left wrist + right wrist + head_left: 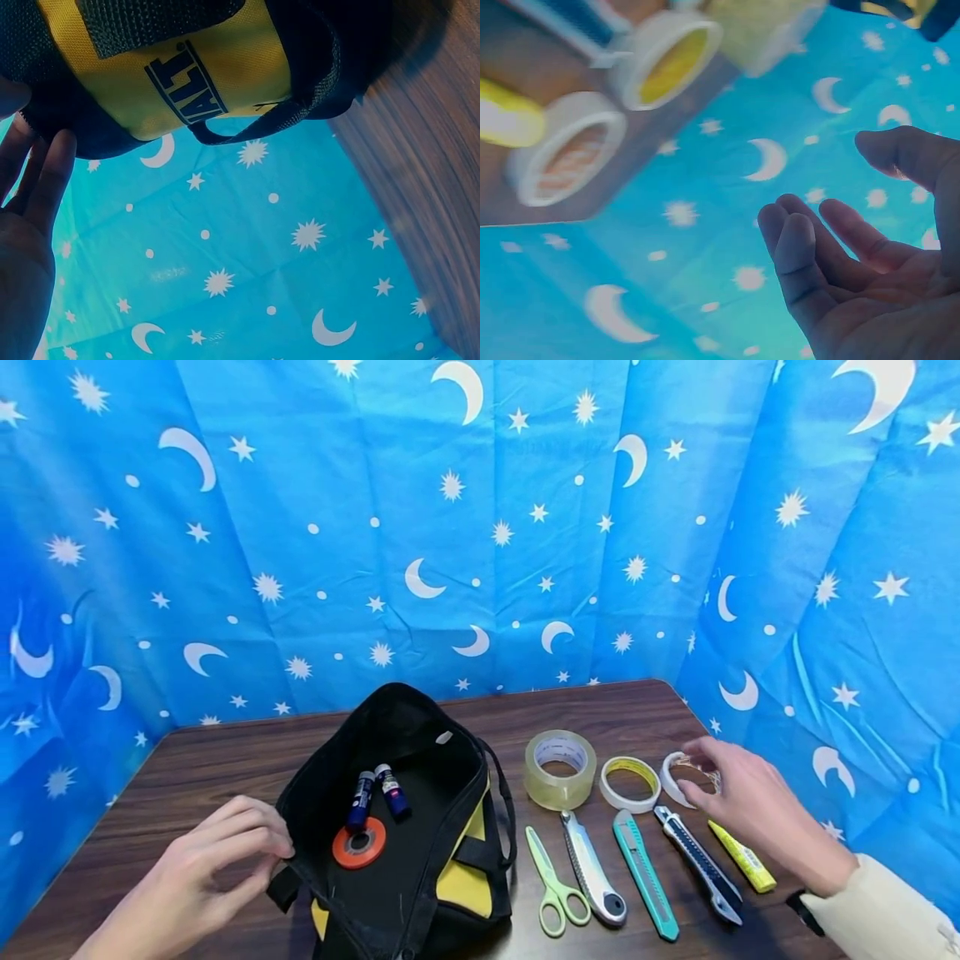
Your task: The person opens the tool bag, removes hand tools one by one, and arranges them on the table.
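My left hand [206, 860] pinches the left rim of a black and yellow tool bag [467, 893], which gapes upward. Inside it lie two small dark blue tubes [361, 800] with pale caps and an orange disc-shaped roll [373, 853]. The left wrist view catches the bag's yellow side [247, 71] with black lettering, fingers at its edge. Over on the right, my right hand [750, 797] hovers at a thin white tape roll [670, 779], overlapping its right side. Its fingers are apart and loosely bent, with nothing between them in the right wrist view.
Left of that roll stand a white-and-yellow tape roll [606, 787] and a wide clear tape roll [542, 789]. Nearer lie green scissors [550, 872], a silver cutter [588, 864], a teal cutter [647, 877], a dark cutter [697, 864] and a yellow tube [742, 857]. A blue curtain [510, 527] surrounds the table.
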{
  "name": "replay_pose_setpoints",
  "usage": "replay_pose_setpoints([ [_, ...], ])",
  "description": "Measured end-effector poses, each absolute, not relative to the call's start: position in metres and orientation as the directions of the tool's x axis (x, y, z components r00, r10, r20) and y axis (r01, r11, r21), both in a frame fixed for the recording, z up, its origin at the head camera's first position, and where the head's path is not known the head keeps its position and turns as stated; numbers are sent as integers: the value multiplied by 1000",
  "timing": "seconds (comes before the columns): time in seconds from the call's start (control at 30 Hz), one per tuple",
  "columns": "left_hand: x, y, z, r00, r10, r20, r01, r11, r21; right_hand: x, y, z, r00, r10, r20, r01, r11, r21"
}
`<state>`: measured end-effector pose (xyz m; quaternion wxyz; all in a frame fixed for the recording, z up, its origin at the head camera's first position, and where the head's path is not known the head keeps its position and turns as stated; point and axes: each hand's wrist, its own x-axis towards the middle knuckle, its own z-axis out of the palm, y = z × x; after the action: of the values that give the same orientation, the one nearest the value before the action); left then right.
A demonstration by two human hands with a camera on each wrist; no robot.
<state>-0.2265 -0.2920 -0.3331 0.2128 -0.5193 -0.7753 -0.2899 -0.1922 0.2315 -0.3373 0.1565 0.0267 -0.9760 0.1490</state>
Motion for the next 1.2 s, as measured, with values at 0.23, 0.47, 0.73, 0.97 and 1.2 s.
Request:
replay_pose_setpoints([
  [0.23,-225,-287,-329,-381,657,650,921,330,207,-216,176,-304,-902,-183,391,-283,934,-216],
  [0.47,-219,-279,-321,-379,644,665,921,336,200,-232,103,-278,-789,-451,416,-549,822,-150],
  [0.73,-222,-289,-330,-460,652,603,877,440,194,-268,7,-264,-694,-700,172,-720,670,-180],
  [0.97,-224,-284,-330,-463,662,589,876,441,194,-316,-57,-287,-694,-703,-152,-669,709,-224],
  [1.2,-222,-283,-327,-459,665,589,879,435,195,-337,-92,-327,-708,-599,-374,-574,797,-189],
])
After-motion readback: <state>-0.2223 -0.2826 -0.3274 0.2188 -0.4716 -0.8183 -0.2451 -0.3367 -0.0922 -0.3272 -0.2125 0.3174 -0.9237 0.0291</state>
